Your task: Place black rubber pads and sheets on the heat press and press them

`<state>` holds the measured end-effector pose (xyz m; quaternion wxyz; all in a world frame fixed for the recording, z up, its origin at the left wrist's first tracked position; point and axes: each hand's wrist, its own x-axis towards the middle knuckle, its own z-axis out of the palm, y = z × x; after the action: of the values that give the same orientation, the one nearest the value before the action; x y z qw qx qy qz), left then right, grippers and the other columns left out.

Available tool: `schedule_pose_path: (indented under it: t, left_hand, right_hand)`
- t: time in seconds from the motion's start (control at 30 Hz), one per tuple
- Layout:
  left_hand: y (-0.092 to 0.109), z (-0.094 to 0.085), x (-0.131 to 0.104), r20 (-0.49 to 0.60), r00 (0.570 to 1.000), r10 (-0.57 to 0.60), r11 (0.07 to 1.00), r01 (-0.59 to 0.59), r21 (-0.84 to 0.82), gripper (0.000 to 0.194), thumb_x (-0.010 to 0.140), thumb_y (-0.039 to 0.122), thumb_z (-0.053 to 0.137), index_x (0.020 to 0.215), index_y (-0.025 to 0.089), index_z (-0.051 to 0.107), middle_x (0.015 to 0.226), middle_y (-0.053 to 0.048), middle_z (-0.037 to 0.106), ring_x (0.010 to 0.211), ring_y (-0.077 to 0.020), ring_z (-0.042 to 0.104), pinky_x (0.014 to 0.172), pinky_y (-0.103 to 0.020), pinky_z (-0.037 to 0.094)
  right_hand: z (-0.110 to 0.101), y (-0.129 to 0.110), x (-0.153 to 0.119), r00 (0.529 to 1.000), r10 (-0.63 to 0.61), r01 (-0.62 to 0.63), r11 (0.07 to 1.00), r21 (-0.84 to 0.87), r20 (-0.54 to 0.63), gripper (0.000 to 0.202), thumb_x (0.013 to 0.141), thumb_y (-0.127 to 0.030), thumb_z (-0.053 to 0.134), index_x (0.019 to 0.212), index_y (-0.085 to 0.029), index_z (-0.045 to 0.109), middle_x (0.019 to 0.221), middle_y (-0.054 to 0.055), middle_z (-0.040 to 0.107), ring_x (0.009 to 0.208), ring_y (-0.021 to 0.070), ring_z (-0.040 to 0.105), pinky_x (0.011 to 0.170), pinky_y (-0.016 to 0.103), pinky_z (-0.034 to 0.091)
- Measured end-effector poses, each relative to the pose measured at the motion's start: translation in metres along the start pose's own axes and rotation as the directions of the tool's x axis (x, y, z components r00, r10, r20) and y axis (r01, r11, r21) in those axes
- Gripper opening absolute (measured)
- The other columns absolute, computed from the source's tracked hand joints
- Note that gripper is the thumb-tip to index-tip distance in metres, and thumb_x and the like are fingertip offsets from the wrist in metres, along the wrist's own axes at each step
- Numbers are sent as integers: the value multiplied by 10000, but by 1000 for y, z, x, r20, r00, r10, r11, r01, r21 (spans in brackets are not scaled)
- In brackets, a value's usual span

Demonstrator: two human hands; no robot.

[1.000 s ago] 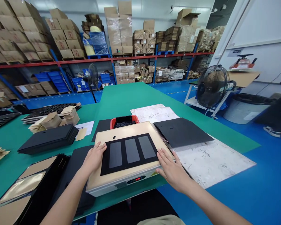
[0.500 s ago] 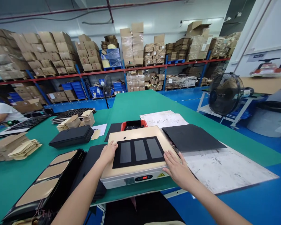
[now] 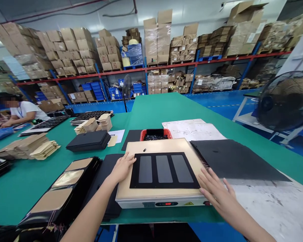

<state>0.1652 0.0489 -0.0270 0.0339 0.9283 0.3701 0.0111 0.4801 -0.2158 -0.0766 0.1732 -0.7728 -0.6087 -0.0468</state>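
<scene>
A black sheet with three grey rectangular windows (image 3: 154, 170) lies flat on a tan-topped heating plate (image 3: 166, 145), whose front carries a red lit display. My left hand (image 3: 123, 167) rests on the plate's left side, fingers stretched out and fingertips at the sheet's upper left corner. On the other side, my right hand (image 3: 215, 188) is spread over the plate's right edge, its fingertips close to the sheet's lower right corner. Neither hand grips anything. A small dark oval piece (image 3: 144, 150) sits on the plate above the sheet.
Black sheets (image 3: 239, 158) lie to the right on a stained white board (image 3: 265, 201). A red bin (image 3: 169, 134) of small dark parts stands behind the plate. Black pouches with tan panels (image 3: 53, 201) and stacked black boards (image 3: 88, 140) are at left. A co-worker (image 3: 27, 111) sits far left.
The camera view has turned left, so the scene sits further right. My right hand has slid off the sheet's right edge toward the plate's edge; my left hand stays at the upper left corner.
</scene>
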Motion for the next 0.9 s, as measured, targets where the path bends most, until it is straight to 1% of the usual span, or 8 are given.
schedule_pose_path:
  t: [0.07, 0.17, 0.27, 0.4, 0.6, 0.7, 0.77, 0.9]
  left_hand:
    - [-6, -2, 1, -57, 998, -26, 997, 21, -75, 462, 884, 118, 295, 1222, 275, 569, 1449, 1, 391, 1394, -253, 189, 1040, -455, 319]
    - [-10, -4, 6, -141, 985, -95, 982, 69, -178, 311, 881, 208, 386, 1015, 251, 663, 1318, -31, 526, 1318, -266, 325, 1009, -444, 350]
    - [-9, -5, 15, -139, 984, -114, 974, 84, -209, 194, 859, 244, 460, 876, 223, 653, 1049, -41, 626, 1116, -229, 485, 945, -373, 396]
    - [-8, -2, 26, -95, 986, -133, 973, 112, -201, 119, 845, 223, 495, 803, 205, 605, 927, -32, 606, 966, -215, 499, 848, -341, 418]
    - [-3, -5, 30, -40, 997, -66, 994, 62, -84, 174, 904, 192, 416, 816, 182, 565, 936, -58, 588, 949, -233, 467, 829, -364, 372]
    - [1, -9, 29, -13, 999, -38, 999, 38, -22, 199, 925, 190, 378, 848, 166, 561, 875, -69, 595, 884, -231, 490, 814, -371, 363]
    - [3, -11, 27, 4, 1000, -29, 1000, 29, 5, 187, 919, 179, 393, 846, 164, 564, 864, -69, 600, 860, -227, 498, 802, -361, 367]
    - [7, -14, 27, 4, 999, -35, 998, 34, 46, 192, 912, 170, 398, 838, 173, 575, 888, -68, 595, 887, -225, 496, 802, -340, 373]
  right_hand:
    - [1, 9, 4, 996, 17, -14, 999, 35, -85, 554, 926, -546, 239, 1355, -270, 455, 1473, 40, 301, 1368, 299, 206, 1043, 548, 299]
    - [-3, 14, 13, 993, 12, -5, 998, 60, -119, 532, 925, -522, 280, 1378, -273, 407, 1474, 34, 307, 1364, 297, 219, 1014, 527, 362]
    - [-13, 4, 24, 989, -10, 27, 993, 112, -149, 502, 925, -502, 328, 1390, -318, 365, 1462, 10, 336, 1346, 298, 274, 974, 530, 417]
    - [-21, -20, 34, 984, -34, 70, 976, 205, -177, 480, 929, -495, 340, 1381, -335, 365, 1443, 9, 371, 1313, 283, 351, 948, 494, 465]
    - [-10, -25, 47, 999, -43, 50, 964, 259, -33, 469, 922, -514, 350, 1333, -306, 441, 1434, 6, 388, 1299, 245, 380, 962, 413, 478]
    - [-2, -14, 64, 996, -54, 37, 974, 223, 73, 576, 914, -556, 300, 1347, -206, 447, 1414, 70, 414, 1293, 256, 390, 1020, 431, 418]
    - [4, -6, 79, 991, -50, 27, 984, 175, 126, 660, 909, -575, 256, 1381, -138, 404, 1437, 105, 369, 1315, 263, 352, 1057, 442, 363]
    - [12, 4, 104, 967, -59, 41, 996, 75, 248, 711, 902, -570, 227, 1434, -106, 310, 1465, 114, 303, 1351, 259, 275, 1104, 474, 246]
